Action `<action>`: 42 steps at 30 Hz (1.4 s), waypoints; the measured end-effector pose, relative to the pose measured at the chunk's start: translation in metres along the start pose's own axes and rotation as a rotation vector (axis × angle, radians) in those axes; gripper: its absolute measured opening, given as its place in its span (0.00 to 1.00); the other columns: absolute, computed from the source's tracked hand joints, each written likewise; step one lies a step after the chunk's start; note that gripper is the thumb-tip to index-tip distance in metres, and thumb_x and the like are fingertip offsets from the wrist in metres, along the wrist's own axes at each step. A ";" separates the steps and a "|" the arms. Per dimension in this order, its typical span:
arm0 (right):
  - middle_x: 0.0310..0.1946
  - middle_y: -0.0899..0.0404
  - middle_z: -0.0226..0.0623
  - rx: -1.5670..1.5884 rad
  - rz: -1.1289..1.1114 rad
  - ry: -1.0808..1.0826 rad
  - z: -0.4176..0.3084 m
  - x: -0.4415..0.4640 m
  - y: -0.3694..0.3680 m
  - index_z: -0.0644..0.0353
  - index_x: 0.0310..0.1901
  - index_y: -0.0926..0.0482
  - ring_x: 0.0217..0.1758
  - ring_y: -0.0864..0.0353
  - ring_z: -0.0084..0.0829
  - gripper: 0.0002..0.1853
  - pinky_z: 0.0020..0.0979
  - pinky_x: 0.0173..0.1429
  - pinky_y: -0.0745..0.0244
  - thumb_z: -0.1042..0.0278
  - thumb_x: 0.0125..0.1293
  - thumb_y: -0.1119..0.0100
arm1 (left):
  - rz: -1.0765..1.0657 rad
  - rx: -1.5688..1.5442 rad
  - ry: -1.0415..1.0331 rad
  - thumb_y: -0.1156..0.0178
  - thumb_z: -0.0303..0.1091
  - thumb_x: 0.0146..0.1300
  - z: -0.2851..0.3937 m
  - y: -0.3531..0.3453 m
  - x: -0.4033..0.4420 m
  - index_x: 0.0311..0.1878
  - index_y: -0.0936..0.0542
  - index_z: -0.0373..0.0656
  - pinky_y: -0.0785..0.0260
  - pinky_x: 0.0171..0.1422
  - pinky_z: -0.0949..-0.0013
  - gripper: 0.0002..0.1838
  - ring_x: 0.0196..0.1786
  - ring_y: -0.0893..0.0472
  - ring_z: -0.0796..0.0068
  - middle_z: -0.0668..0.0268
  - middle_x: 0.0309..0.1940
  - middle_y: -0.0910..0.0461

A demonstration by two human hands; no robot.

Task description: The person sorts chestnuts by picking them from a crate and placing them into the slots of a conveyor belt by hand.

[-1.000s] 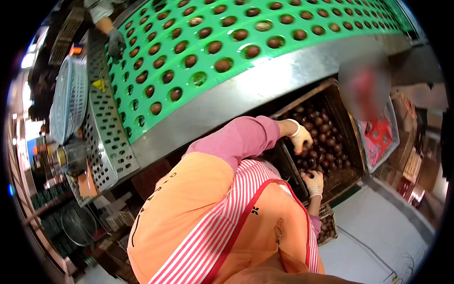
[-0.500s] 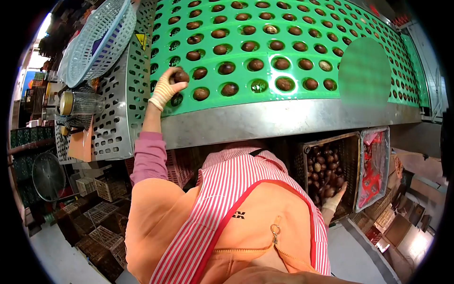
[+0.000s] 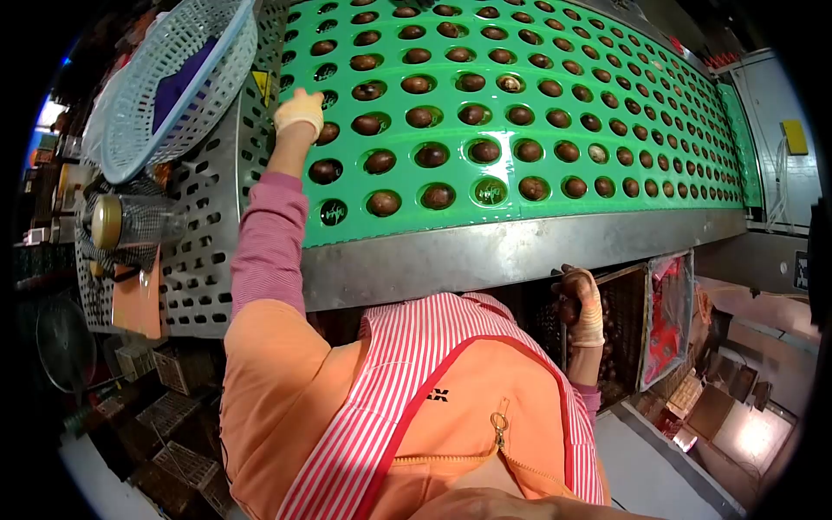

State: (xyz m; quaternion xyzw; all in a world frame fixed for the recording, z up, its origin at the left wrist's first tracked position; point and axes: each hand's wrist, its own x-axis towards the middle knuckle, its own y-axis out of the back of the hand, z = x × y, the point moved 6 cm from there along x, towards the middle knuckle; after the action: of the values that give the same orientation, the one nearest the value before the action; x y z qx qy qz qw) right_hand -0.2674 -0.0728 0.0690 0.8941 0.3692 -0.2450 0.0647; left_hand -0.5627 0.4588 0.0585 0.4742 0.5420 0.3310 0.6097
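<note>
My left hand (image 3: 300, 114), in a pale striped glove, reaches over the left edge of the green pocketed bed (image 3: 407, 227). Its fingers are curled by a left-column pocket, and what they hold, if anything, is hidden. Just nearer to me, a dark brown-purple fruit that looks like a passion fruit (image 3: 326, 171) sits in a pocket. The nearest left pocket (image 3: 333, 211) has no fruit. At the bed's front edge, my right hand (image 3: 589, 310), gloved too, is closed around several passion fruits (image 3: 569, 309), held above a dark crate (image 3: 626, 286).
A light-blue basket (image 3: 130, 139) leans over the perforated metal panel (image 3: 204, 260) at left, near a lidded jar (image 3: 108, 221). A steel rail (image 3: 485, 244) borders the bed. A plastic-lined bin with red packets (image 3: 666, 303) stands right of the crate.
My right hand has risen from the fruit crate with fruits in it. My left hand has moved farther over the bed, and the fruit in its fingertips no longer shows. The view has shifted.
</note>
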 end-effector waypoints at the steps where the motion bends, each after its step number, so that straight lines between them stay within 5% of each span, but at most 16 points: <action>1: 0.42 0.21 0.31 -0.020 0.019 0.015 0.009 0.005 0.005 0.58 0.51 0.23 0.40 0.22 0.24 0.26 0.27 0.40 0.27 0.46 0.59 0.34 | 0.034 0.236 -0.078 0.46 0.27 0.63 0.015 0.019 -0.006 0.68 0.32 0.57 0.35 0.70 0.51 0.29 0.68 0.31 0.50 0.58 0.71 0.39; 3: 0.40 0.20 0.31 -0.146 0.065 0.102 0.012 0.014 0.006 0.63 0.52 0.23 0.40 0.22 0.24 0.25 0.26 0.43 0.26 0.54 0.60 0.32 | 0.139 0.348 -0.211 0.48 0.27 0.64 0.026 0.020 0.008 0.71 0.35 0.58 0.38 0.72 0.52 0.31 0.71 0.35 0.52 0.58 0.73 0.40; 4: 0.40 0.20 0.31 -0.186 0.214 0.084 0.002 0.015 -0.001 0.67 0.51 0.23 0.38 0.24 0.22 0.22 0.25 0.46 0.25 0.68 0.57 0.28 | 0.156 0.253 -0.295 0.47 0.31 0.65 0.025 -0.004 0.030 0.73 0.39 0.58 0.40 0.73 0.51 0.32 0.72 0.37 0.52 0.57 0.72 0.39; 6: 0.33 0.23 0.28 -0.401 0.306 0.180 -0.011 0.026 -0.008 0.64 0.42 0.21 0.34 0.27 0.21 0.18 0.25 0.43 0.28 0.67 0.52 0.28 | 0.036 0.043 -0.332 0.51 0.33 0.66 0.013 -0.062 0.089 0.76 0.42 0.59 0.41 0.74 0.51 0.34 0.73 0.38 0.50 0.56 0.77 0.48; 8: 0.29 0.24 0.37 -0.953 0.293 0.473 -0.054 0.043 -0.047 0.63 0.30 0.22 0.36 0.27 0.35 0.15 0.35 0.45 0.28 0.66 0.45 0.27 | 0.051 -0.078 -0.274 0.50 0.35 0.66 0.032 -0.068 0.084 0.76 0.44 0.59 0.43 0.75 0.50 0.34 0.74 0.40 0.46 0.55 0.77 0.49; 9: 0.30 0.23 0.39 -0.929 0.300 0.583 -0.078 0.041 -0.080 0.62 0.30 0.21 0.41 0.26 0.42 0.15 0.39 0.49 0.28 0.64 0.44 0.26 | 0.093 -0.133 -0.204 0.48 0.37 0.65 0.036 -0.054 0.061 0.76 0.44 0.60 0.44 0.76 0.49 0.35 0.74 0.42 0.45 0.54 0.77 0.49; 10: 0.33 0.22 0.40 -1.030 0.312 0.698 -0.083 0.051 -0.100 0.61 0.31 0.20 0.44 0.25 0.43 0.17 0.41 0.52 0.28 0.62 0.44 0.24 | 0.213 -0.171 -0.218 0.43 0.39 0.65 0.042 -0.049 0.044 0.76 0.43 0.60 0.44 0.76 0.48 0.36 0.74 0.42 0.42 0.54 0.77 0.49; 12: 0.56 0.28 0.47 -1.113 0.168 0.616 -0.074 0.087 -0.131 0.58 0.48 0.20 0.58 0.27 0.48 0.28 0.41 0.62 0.29 0.60 0.43 0.23 | 0.300 -0.369 -0.272 0.40 0.41 0.63 0.053 -0.042 0.010 0.75 0.41 0.59 0.44 0.75 0.48 0.37 0.74 0.42 0.42 0.55 0.77 0.48; 17: 0.62 0.32 0.47 -1.455 -0.012 0.367 -0.036 0.145 -0.172 0.54 0.54 0.21 0.58 0.27 0.53 0.32 0.47 0.62 0.28 0.53 0.46 0.23 | 0.517 -0.787 -0.340 0.34 0.38 0.60 0.045 -0.041 -0.070 0.69 0.32 0.52 0.39 0.73 0.54 0.33 0.71 0.37 0.46 0.51 0.73 0.42; 19: 0.62 0.31 0.47 -1.432 -0.012 0.482 -0.045 0.139 -0.178 0.54 0.54 0.21 0.58 0.26 0.52 0.30 0.47 0.61 0.27 0.51 0.49 0.25 | 0.590 -0.964 -0.309 0.35 0.32 0.60 0.028 -0.048 -0.101 0.67 0.29 0.48 0.34 0.69 0.57 0.30 0.68 0.32 0.50 0.53 0.69 0.37; 25: 0.57 0.26 0.42 -1.213 -0.555 1.029 -0.052 0.082 -0.311 0.54 0.47 0.20 0.53 0.24 0.51 0.21 0.45 0.55 0.23 0.60 0.51 0.28 | 0.728 -1.247 -0.227 0.39 0.30 0.63 -0.029 -0.060 -0.179 0.63 0.26 0.40 0.25 0.56 0.63 0.24 0.57 0.22 0.65 0.56 0.65 0.32; 31: 0.61 0.31 0.39 -1.383 -1.131 1.149 0.033 0.046 -0.434 0.45 0.55 0.24 0.54 0.24 0.50 0.24 0.44 0.55 0.23 0.55 0.56 0.33 | 0.819 -1.282 -0.152 0.40 0.30 0.65 -0.064 -0.075 -0.220 0.61 0.24 0.39 0.26 0.58 0.64 0.21 0.57 0.22 0.65 0.58 0.65 0.31; 35: 0.61 0.29 0.48 -0.995 -0.961 1.092 0.022 0.060 -0.422 0.47 0.67 0.33 0.57 0.24 0.52 0.35 0.44 0.55 0.23 0.59 0.57 0.31 | 0.849 -1.261 -0.069 0.41 0.32 0.66 -0.082 -0.097 -0.242 0.56 0.21 0.38 0.28 0.59 0.63 0.17 0.56 0.22 0.64 0.57 0.56 0.23; 37: 0.55 0.24 0.47 -0.520 -0.723 0.718 0.008 0.077 -0.400 0.52 0.67 0.33 0.55 0.22 0.45 0.31 0.41 0.53 0.23 0.58 0.63 0.35 | 0.527 -1.522 0.025 0.39 0.33 0.65 -0.063 -0.118 -0.241 0.58 0.23 0.37 0.29 0.61 0.61 0.19 0.57 0.22 0.62 0.55 0.56 0.22; 39: 0.53 0.22 0.42 -0.115 -0.492 -0.048 0.009 0.084 -0.371 0.58 0.65 0.31 0.52 0.22 0.36 0.27 0.36 0.52 0.24 0.57 0.68 0.40 | 0.437 -1.395 -0.220 0.38 0.35 0.65 -0.021 -0.117 -0.235 0.62 0.27 0.37 0.31 0.63 0.59 0.24 0.58 0.22 0.56 0.51 0.58 0.24; 42: 0.52 0.24 0.37 -0.010 -0.447 0.123 0.019 0.100 -0.343 0.63 0.66 0.31 0.51 0.26 0.28 0.26 0.28 0.54 0.28 0.58 0.71 0.44 | 0.409 -1.207 -0.411 0.36 0.35 0.63 0.045 -0.104 -0.228 0.66 0.32 0.39 0.32 0.64 0.57 0.29 0.59 0.25 0.47 0.47 0.57 0.25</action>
State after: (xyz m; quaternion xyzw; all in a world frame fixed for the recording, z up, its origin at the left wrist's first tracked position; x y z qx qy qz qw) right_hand -0.4518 0.2310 0.0261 0.8031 0.5625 -0.1963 -0.0094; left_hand -0.5748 0.2051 0.0387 0.1968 0.0338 0.5880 0.7838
